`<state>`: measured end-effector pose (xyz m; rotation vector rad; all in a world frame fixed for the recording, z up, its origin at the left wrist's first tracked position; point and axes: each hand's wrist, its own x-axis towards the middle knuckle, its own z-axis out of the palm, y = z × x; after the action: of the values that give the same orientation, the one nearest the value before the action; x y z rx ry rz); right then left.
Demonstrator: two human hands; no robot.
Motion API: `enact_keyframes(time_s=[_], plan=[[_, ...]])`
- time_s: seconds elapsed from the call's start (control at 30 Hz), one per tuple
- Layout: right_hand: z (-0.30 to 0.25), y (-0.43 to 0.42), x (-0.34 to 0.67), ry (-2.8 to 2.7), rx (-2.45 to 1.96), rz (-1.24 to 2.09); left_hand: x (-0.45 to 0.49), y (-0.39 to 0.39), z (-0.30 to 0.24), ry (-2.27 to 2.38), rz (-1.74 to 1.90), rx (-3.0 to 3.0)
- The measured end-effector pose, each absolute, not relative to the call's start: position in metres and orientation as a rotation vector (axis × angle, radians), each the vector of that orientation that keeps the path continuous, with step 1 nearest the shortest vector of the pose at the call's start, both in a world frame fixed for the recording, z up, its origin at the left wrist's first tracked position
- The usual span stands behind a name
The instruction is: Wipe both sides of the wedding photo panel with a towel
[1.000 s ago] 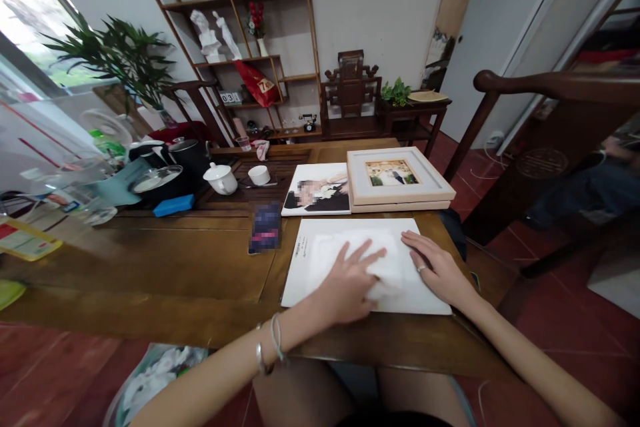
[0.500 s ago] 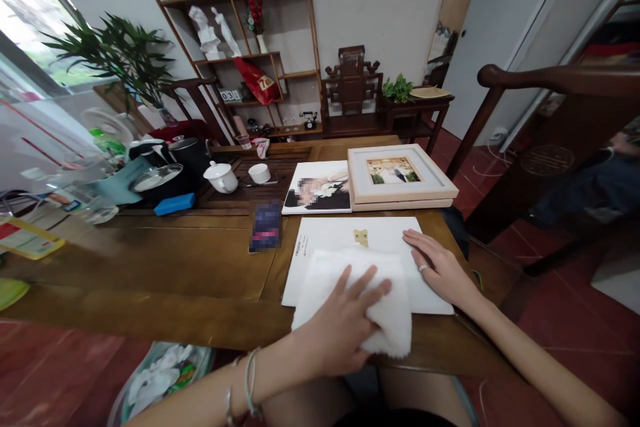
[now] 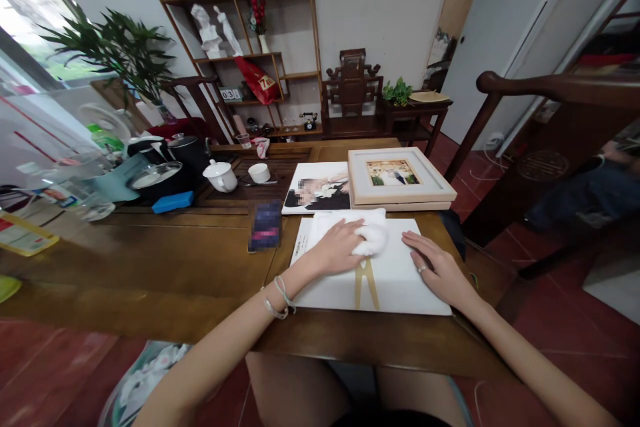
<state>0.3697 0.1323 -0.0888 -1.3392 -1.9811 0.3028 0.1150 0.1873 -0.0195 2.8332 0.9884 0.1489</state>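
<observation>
My left hand [image 3: 340, 248] presses a white cloth [image 3: 374, 240] against the far part of a white panel [image 3: 400, 287], the cloth bunched up beside my fingers. My right hand [image 3: 436, 265] lies flat near the panel's right edge, its fingers stretched out and a ring on one of them. A gold, A-shaped piece [image 3: 367, 285] shows on the panel just below the cloth; its top is partly covered.
Behind the panel are a picture panel [image 3: 320, 192] and stacked framed pictures [image 3: 434, 187]. A dark blurred item [image 3: 265, 227] lies left. Further left stand a white teapot [image 3: 221, 177], a white cup [image 3: 259, 173] and a blue sponge [image 3: 173, 202]. A wooden chair [image 3: 535, 113] is at right.
My left hand has moved away from me with the cloth, from the panel's near edge to its far part, uncovering the lower gold piece. My right hand has stayed in place.
</observation>
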Motion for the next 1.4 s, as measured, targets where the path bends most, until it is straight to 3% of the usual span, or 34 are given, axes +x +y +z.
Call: enact_keyframes(time_s=[0.27, 0.63, 1.07, 1.4], plan=[[-0.088, 0.132, 0.369, -1.987, -1.320, 0.302, 0.047, 0.172, -0.024, 1.194, 0.199, 2.766], [-0.089, 0.132, 0.368, -1.977, -1.344, 0.302, 0.033, 0.065, -0.014, 0.848, 0.011, 2.790], [-0.089, 0.132, 0.369, -1.993, -1.338, 0.279, 0.048, 0.194, -0.017, 1.089, 0.114, 2.816], [-0.089, 0.132, 0.369, -1.992, -1.343, 0.294, 0.043, 0.083, -0.004, 0.885, -0.112, 2.790]])
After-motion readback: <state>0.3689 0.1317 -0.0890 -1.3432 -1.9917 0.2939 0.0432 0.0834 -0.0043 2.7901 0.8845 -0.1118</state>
